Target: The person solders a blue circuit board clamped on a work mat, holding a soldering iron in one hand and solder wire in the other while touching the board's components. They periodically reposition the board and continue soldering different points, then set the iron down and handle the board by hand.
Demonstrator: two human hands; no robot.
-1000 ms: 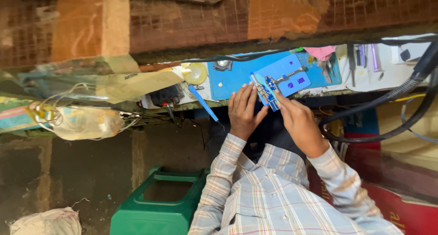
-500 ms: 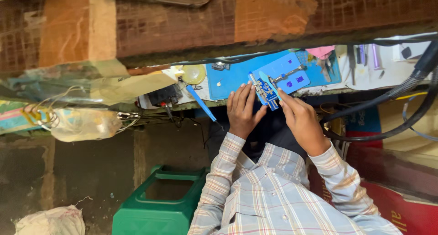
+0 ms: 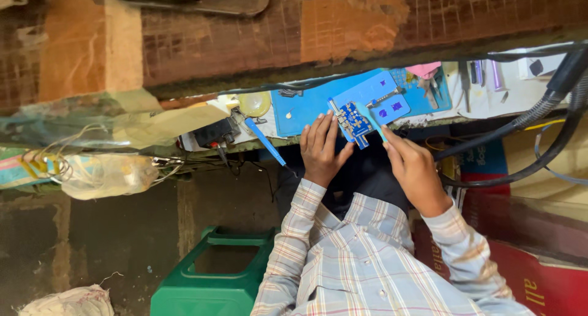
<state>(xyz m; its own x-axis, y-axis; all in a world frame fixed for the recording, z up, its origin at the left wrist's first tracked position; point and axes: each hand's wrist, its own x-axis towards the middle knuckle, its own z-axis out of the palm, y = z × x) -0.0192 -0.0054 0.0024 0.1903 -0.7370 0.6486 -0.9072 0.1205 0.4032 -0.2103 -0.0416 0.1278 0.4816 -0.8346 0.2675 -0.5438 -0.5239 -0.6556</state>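
The whole scene has slid a little lower and leftward in view, so the person's head has tipped slightly since a second ago. The left hand (image 3: 321,145) has kept its fingers spread along the edge of the small blue circuit board (image 3: 353,123), though the board now sits a touch lower against the blue work mat (image 3: 312,101). The right hand (image 3: 411,169) has drawn back a bit from the board (only its fingertips reach it now), holding a thin light-blue tool (image 3: 369,118) whose tip lies across the board's right side, where earlier the fingers crowded closer over it.
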